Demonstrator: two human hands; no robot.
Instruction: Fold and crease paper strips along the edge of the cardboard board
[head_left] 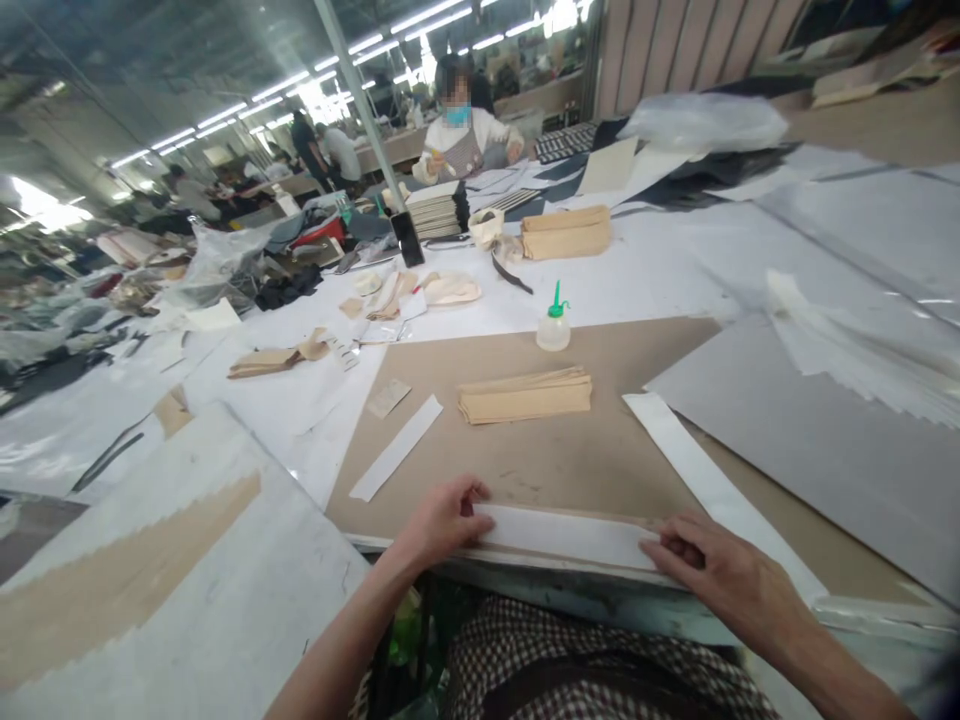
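A white strip (566, 535) lies along the near edge of the brown board, with a thin tan edge showing along it. My left hand (448, 522) is closed at the strip's left end, thumb and fingers pinching it. At the other end my right hand (716, 568) is closed too, its thumb and fingertip on the strip's corner and the other fingers curled. Beyond the hands sits a stack of tan strips (525, 396). A second white strip (397, 448) rests to the left, and a longer white strip (720, 485) slants down on the right.
A clear bottle with a green nozzle (553, 330) stands at the board's (600, 460) far edge. Grey sheets (825, 440) cover the right side. A patterned white sheet (187, 560) lies at left. Across the table a person (465, 140) sits behind stacked pieces and a pole (367, 110).
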